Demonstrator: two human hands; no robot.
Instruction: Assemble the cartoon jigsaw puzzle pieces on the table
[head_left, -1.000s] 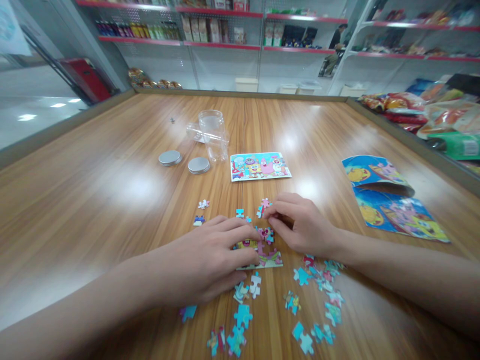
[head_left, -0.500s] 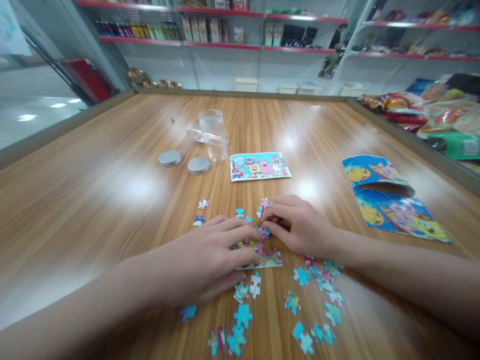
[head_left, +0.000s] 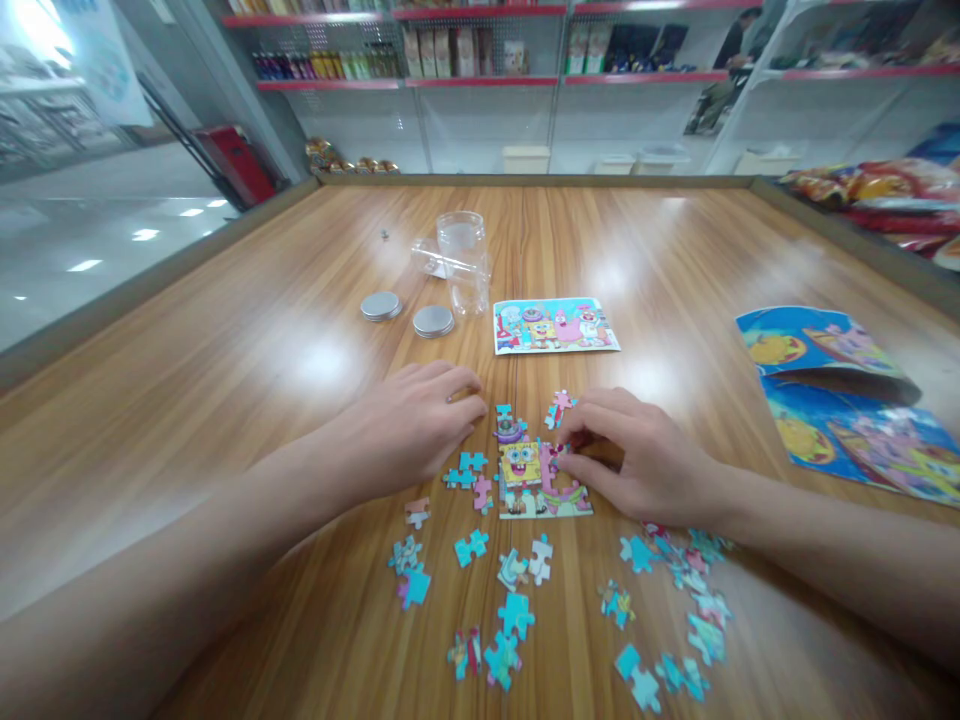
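A partly joined jigsaw puzzle (head_left: 521,466) with a yellow cartoon face lies on the wooden table in front of me. My right hand (head_left: 637,455) is at its right side, thumb and index finger pinching a pinkish puzzle piece (head_left: 556,455) against it. My left hand (head_left: 420,420) rests left of the puzzle, fingers curled; whatever is under or in the fingertips is hidden. Close below that hand lie loose blue pieces (head_left: 466,470). More loose pieces (head_left: 517,615) are scattered toward me and below my right hand. Beyond the puzzle lies a picture card (head_left: 556,326) with cartoon characters.
Two silver lids (head_left: 433,321) and clear plastic jars (head_left: 461,250) stand farther back. A folded blue printed sheet (head_left: 840,400) lies on the right. Shelves with goods (head_left: 480,82) rise behind the table, and snack bags (head_left: 885,195) sit beyond its right edge.
My left hand has moved off the puzzle to the left, over where two loose pieces lay, uncovering the yellow face. My right hand stays at the puzzle's right side. The view has shifted.
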